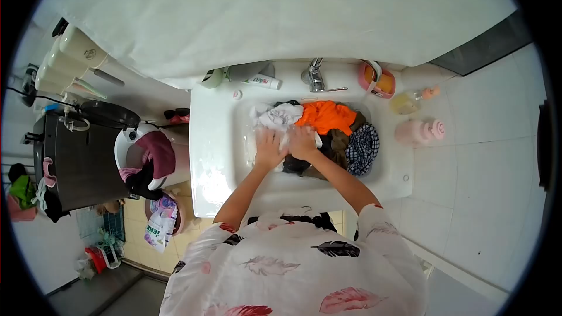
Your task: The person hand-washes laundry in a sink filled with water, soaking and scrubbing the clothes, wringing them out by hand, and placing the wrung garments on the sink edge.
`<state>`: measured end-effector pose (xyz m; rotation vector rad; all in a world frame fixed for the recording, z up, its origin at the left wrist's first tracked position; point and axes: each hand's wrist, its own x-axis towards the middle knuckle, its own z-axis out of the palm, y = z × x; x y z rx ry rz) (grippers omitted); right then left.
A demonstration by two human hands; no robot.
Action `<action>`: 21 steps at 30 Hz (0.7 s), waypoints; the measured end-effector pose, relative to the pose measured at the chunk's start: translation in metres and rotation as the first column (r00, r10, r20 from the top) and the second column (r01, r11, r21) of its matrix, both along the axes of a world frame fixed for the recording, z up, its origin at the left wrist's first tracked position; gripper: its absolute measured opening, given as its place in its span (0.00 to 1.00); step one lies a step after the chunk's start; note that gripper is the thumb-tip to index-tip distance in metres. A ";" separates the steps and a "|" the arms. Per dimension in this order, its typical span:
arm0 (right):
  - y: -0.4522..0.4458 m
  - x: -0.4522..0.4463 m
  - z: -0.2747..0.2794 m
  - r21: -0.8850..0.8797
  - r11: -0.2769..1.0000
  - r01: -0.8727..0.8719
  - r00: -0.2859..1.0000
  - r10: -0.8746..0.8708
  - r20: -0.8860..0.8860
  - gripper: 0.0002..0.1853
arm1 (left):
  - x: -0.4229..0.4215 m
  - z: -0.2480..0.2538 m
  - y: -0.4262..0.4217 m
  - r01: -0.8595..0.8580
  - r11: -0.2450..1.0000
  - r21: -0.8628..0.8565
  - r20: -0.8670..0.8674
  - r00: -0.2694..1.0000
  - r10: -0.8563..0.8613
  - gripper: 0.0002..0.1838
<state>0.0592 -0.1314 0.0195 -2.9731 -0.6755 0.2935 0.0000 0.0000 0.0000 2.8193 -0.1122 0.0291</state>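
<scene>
Both hands are down in a white sink (392,169) full of wet clothes. My left hand (269,149) is closed on a white garment (278,115) at the left side of the pile. Close beside it, my right hand (302,143) is closed on the same white cloth, its fingertips partly hidden in the folds. Just beyond the right hand lies a bright orange garment (326,117). To its right are a brown cloth (338,145) and a black-and-white checked cloth (363,147). Dark fabric (295,165) lies below my hands.
A chrome faucet (315,79) stands at the sink's back edge. A white tube (263,81) and a pink basket (377,80) flank it. Two pump bottles, one yellowish (405,103) and one pink (418,132), are at right. An open bin (124,146) holding clothes stands left.
</scene>
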 end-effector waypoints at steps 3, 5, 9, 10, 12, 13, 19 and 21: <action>-0.008 0.012 0.019 0.033 0.999 0.009 0.986 -0.003 -0.169 0.10 | -0.007 0.003 -0.009 0.037 0.991 -0.131 0.105 0.994 -0.023 0.29; 0.008 0.017 0.038 0.568 0.823 -0.027 0.981 -0.087 0.173 0.08 | -0.010 0.012 -0.002 0.025 0.980 -0.198 0.133 0.991 0.002 0.25; 0.024 0.034 0.049 0.420 0.855 -0.303 0.894 0.102 0.437 0.21 | 0.001 0.032 0.001 -0.030 0.979 -0.203 0.078 0.996 0.047 0.21; 0.025 0.034 0.048 0.420 0.852 -0.312 0.888 0.105 0.447 0.21 | 0.002 0.036 0.001 -0.051 0.973 -0.224 -0.063 0.997 0.038 0.19; 0.025 0.029 0.040 0.198 0.931 -0.305 0.898 0.212 0.386 0.29 | -0.003 0.040 0.005 -0.075 0.968 -0.239 -0.201 0.979 0.026 0.18; 0.026 0.029 0.033 0.198 0.931 -0.307 0.896 0.212 0.390 0.29 | -0.010 0.040 0.008 -0.043 0.956 -0.289 -0.201 0.979 -0.016 0.17; 0.011 0.031 0.009 0.185 0.980 -0.079 0.997 0.079 0.003 0.29 | -0.031 0.050 0.014 0.024 0.943 -0.332 -0.257 0.960 -0.114 0.15; 0.007 0.020 0.008 0.309 0.948 -0.083 0.991 0.112 -0.075 0.26 | -0.036 0.049 0.014 0.058 0.938 -0.342 -0.213 0.967 -0.137 0.14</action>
